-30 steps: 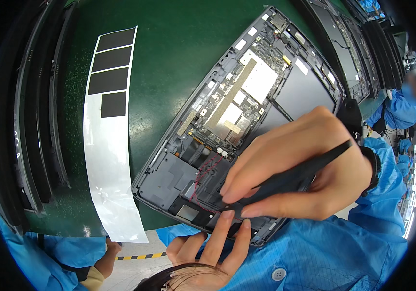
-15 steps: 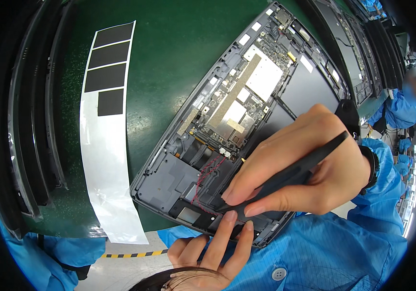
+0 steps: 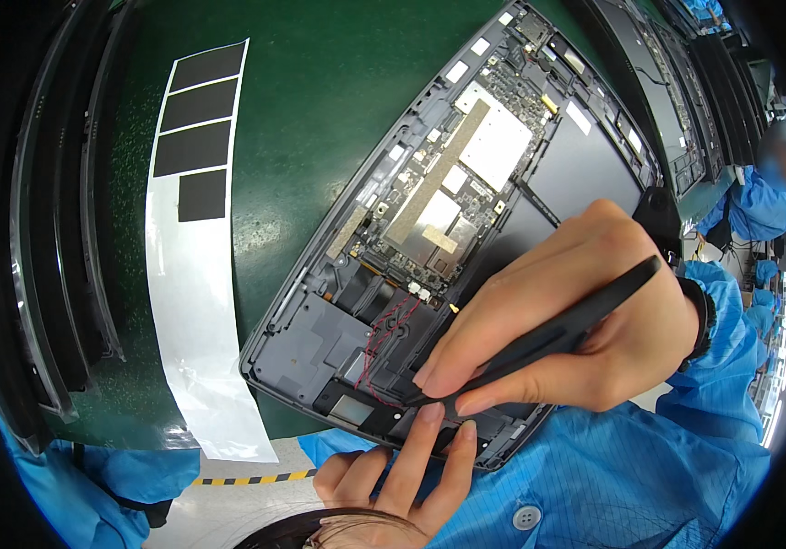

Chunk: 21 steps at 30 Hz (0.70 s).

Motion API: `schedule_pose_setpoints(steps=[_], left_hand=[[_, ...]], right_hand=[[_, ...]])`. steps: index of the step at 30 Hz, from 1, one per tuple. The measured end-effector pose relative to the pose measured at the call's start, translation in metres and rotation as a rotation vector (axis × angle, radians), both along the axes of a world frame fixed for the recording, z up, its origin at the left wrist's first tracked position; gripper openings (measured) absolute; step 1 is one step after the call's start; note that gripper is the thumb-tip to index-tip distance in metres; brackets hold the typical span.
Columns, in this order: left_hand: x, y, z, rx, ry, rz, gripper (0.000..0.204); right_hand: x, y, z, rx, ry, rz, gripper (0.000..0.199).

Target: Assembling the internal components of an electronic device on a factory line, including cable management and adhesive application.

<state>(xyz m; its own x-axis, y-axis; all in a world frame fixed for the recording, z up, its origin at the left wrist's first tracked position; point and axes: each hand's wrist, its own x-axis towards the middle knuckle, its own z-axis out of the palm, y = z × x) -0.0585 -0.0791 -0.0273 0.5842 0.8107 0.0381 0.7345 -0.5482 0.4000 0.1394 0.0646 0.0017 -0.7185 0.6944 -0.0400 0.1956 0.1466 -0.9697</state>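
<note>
An opened grey laptop-like casing [image 3: 306,343] lies slanted across the table, its inside facing up. A circuit board [image 3: 434,206] and thin red wires [image 3: 367,357] show in it. My right hand [image 3: 585,261] pinches black tweezers [image 3: 585,316], with the tip down at the near end of the casing, close to the wires. Just below that tip, my left hand [image 3: 406,471] rests two outstretched fingertips on the casing's near part, its other fingers bent. What lies right under the tweezer tip is hidden by my fingers.
Left of the casing, a white backing strip [image 3: 196,302] carries several black rectangular stickers [image 3: 196,105]. Dark panels [image 3: 54,210] stand along the left side. More opened casings [image 3: 649,82] line the far right. A person in blue [image 3: 759,206] is at the right, beyond them.
The casing and the backing strip both appear slightly farther left in the picture. My hands stay in nearly the same pose, with the tweezers still at the casing's near end.
</note>
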Motion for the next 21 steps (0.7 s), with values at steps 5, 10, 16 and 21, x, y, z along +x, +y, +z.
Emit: schedule_pose_setpoints(steps=[5,10,16,21], left_hand=[[0.0,-0.004,-0.008,-0.009,0.016,0.045,0.037],[-0.004,0.009,-0.004,0.175,-0.012,-0.024,0.046],[-0.003,0.019,0.015,0.041,-0.002,-0.059,0.049],[-0.004,0.018,0.013,0.035,-0.05,-0.043,0.05]], right_hand=[[0.0,0.0,-0.002,0.027,0.01,0.0,0.017],[0.0,0.0,-0.006,0.026,0.05,0.003,0.018],[-0.003,0.002,-0.006,0.046,0.045,0.013,0.017],[-0.005,0.003,-0.007,0.019,0.051,-0.017,0.018]])
